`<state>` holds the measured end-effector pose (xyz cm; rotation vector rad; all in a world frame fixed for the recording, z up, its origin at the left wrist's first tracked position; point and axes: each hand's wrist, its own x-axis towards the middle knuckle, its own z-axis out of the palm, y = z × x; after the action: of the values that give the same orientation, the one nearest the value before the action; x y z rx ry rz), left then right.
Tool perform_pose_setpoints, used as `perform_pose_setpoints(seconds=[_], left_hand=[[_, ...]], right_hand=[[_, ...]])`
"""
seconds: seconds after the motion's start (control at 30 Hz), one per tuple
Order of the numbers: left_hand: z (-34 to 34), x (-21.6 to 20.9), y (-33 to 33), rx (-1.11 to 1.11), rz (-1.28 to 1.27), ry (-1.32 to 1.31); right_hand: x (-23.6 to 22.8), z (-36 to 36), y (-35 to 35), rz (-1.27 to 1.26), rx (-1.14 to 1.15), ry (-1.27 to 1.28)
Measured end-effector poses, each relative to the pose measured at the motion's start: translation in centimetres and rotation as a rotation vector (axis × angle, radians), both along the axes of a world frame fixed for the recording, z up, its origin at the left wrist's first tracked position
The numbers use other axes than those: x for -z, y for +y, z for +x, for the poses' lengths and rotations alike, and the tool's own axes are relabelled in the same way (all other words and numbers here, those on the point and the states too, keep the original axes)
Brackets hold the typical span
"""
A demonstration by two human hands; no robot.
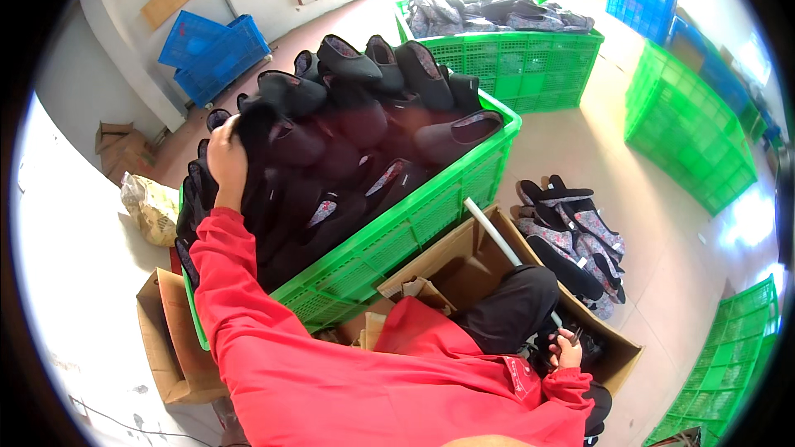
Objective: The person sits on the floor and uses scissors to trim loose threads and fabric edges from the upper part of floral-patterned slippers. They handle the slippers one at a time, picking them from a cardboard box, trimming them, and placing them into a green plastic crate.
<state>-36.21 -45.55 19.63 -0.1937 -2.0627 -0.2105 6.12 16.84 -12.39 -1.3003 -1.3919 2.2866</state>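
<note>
The left hand is stretched out over the near-left corner of the big green plastic crate, its fingers curled round the top of a black slipper that sits on the edge of the heaped pile of dark slippers; the grip looks closed on that one shoe, though the fingertips are hidden behind it. The right hand is low by the person's knee, closed round a small dark tool whose kind I cannot make out, just above the open cardboard box. A white tube leans across that box, and a loose heap of floral-lined slippers lies on the floor beyond it. To lift the gripped slipper cleanly, it seems best to pull it up and toward the body rather than sideways, since its neighbours lean on each other and could slide off the crate's rim. The right hand would do well to hold the tool clear of the red sleeve
</note>
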Motion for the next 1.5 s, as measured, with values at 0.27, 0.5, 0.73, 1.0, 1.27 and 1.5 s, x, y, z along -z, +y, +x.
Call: perform_pose_setpoints(seconds=[0.27,0.5,0.73,1.0,1.27,1.5], left_hand=[[3.2,2.1,17.5,0.251,-0.534,-0.281],[3.1,7.0,19.7,0.749,-0.208,-0.719],[0.1,9.7,19.3,0.879,-0.737,-0.657],[-1.7,15.7,20.1,0.833,-0.907,-0.575],[-3.2,23.1,19.4,0.792,-0.605,-0.742],[-2.4,18.2,20.6,0.822,-0.860,-0.488]], right_hand=[[-0.3,-0.7,-1.5,-0.034,-0.037,-0.015],[-0.3,-0.3,-1.8,-0.058,-0.017,-0.054],[-0.1,-1.2,-2.3,-0.070,-0.030,-0.081],[0.7,-2.1,-2.3,-0.103,-0.009,-0.189],[0.6,-2.3,-2.4,-0.066,0.006,-0.258],[1.0,-0.3,-1.7,-0.117,-0.010,-0.180]])
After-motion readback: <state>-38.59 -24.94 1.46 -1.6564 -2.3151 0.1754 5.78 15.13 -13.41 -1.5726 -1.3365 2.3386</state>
